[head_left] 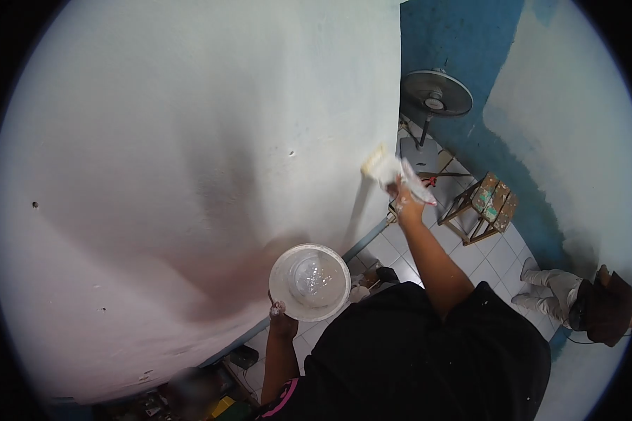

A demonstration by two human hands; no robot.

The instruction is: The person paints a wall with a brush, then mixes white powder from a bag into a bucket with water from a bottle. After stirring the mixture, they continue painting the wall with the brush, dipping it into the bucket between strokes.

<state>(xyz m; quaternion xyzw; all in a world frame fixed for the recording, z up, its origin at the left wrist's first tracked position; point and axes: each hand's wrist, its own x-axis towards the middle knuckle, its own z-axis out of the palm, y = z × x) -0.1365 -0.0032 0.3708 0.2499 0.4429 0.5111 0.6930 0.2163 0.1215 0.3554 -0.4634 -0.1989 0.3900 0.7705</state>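
The right hand (404, 196) is raised at arm's length, its grip closed around the handle of a paint brush (386, 168). The bristle end points up and left, touching or just short of the pale wall (189, 140) near its outer corner; contact cannot be confirmed.

The left hand (281, 312) is held low and close to the body. Its grip is curled at the lower left edge of a round white paint bucket (310, 282); the fingers are largely hidden beneath the rim. The bucket is upright, with whitish paint inside.

Past the corner, a standing fan (437, 95) stands on the tiled floor (428, 252) against a blue wall (463, 42). A paint-stained wooden stool (486, 205) sits near it. Another person (576, 298) crouches low at the right.
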